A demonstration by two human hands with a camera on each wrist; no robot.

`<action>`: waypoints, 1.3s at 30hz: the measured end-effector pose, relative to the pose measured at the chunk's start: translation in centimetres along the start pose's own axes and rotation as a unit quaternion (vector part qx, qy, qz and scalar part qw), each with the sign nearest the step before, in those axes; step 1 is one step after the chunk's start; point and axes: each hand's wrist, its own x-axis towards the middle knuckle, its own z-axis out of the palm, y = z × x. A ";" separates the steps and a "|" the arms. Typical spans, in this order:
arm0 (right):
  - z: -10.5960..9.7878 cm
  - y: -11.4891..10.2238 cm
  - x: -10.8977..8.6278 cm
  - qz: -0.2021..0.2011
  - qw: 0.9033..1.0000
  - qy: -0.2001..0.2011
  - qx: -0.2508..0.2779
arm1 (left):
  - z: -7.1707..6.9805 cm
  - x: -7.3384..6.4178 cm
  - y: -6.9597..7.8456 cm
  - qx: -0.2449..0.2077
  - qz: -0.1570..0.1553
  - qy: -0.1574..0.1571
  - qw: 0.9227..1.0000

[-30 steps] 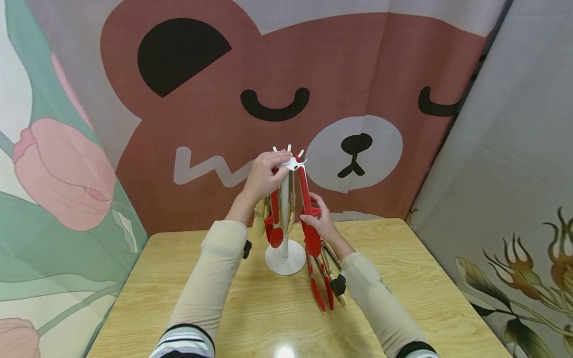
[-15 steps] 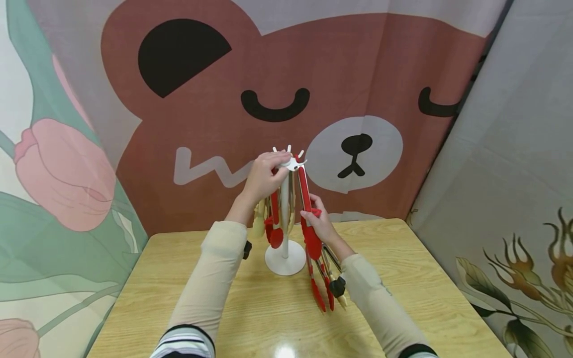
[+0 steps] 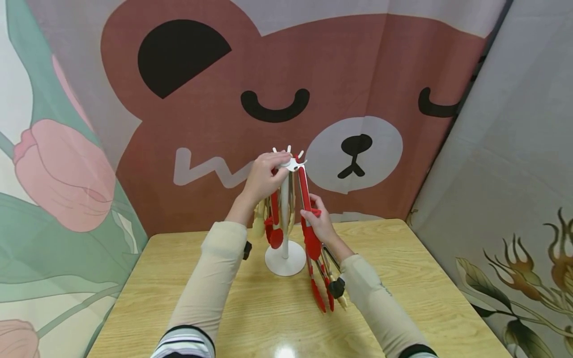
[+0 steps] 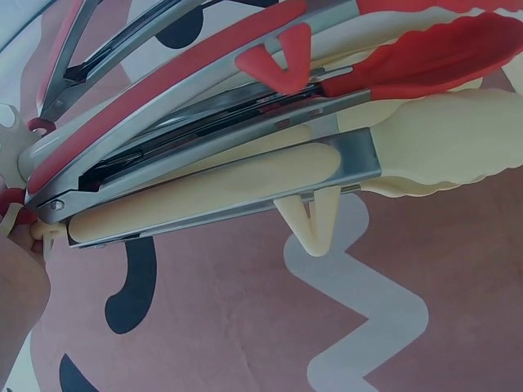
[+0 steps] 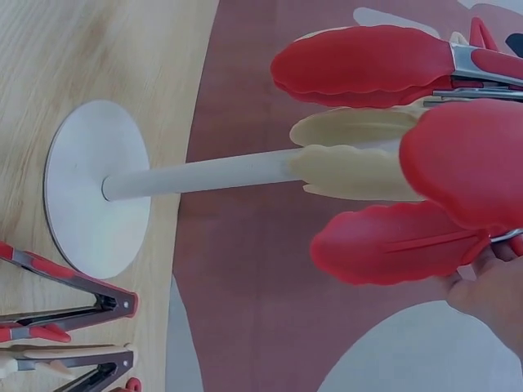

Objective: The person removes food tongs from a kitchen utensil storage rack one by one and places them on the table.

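Observation:
My left hand (image 3: 265, 174) grips the hooked top of a white stand (image 3: 285, 261), fingers over it and thumb below. From the stand's right side hang red-and-metal tongs (image 3: 312, 243). My right hand (image 3: 321, 223) holds them near the middle, by their red V-shaped piece. Their two scalloped red heads (image 5: 400, 243) stand spread apart in the right wrist view. A second pair of red tongs (image 3: 275, 237) hangs left of the pole, beside cream tongs (image 4: 204, 192). More cream heads (image 5: 359, 171) show behind the pole.
On the table (image 3: 179, 288), right of the stand's base, lie red tongs (image 3: 318, 296) and cream tongs (image 3: 342, 301), partly under my right wrist. A bear-print curtain (image 3: 201, 124) hangs directly behind the table. Patterned cloths flank both sides.
My right fingers have shifted slightly on the hanging red tongs, whose heads sit a touch lower than a second ago. My left hand has stayed on the stand's top.

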 end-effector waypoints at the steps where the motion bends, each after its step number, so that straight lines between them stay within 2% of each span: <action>1: 0.0 0.0 0.0 0.001 1.000 0.002 0.002 | 0.0 0.0 0.0 0.000 0.001 0.001 1.000; 8: 0.0 0.0 0.2 0.013 1.000 0.009 0.004 | 0.0 0.0 0.0 0.001 0.006 0.003 1.000; 23: 0.0 0.0 0.1 0.006 1.000 0.017 0.007 | -0.1 0.0 0.2 0.002 0.000 -0.001 1.000; 32: -0.9 -0.4 0.2 -0.008 0.999 0.041 -0.008 | 0.0 0.0 0.1 0.003 0.004 0.003 1.000; 39: -1.4 -0.5 0.3 -0.002 0.999 0.047 -0.010 | 0.0 0.1 0.0 0.005 0.007 0.002 1.000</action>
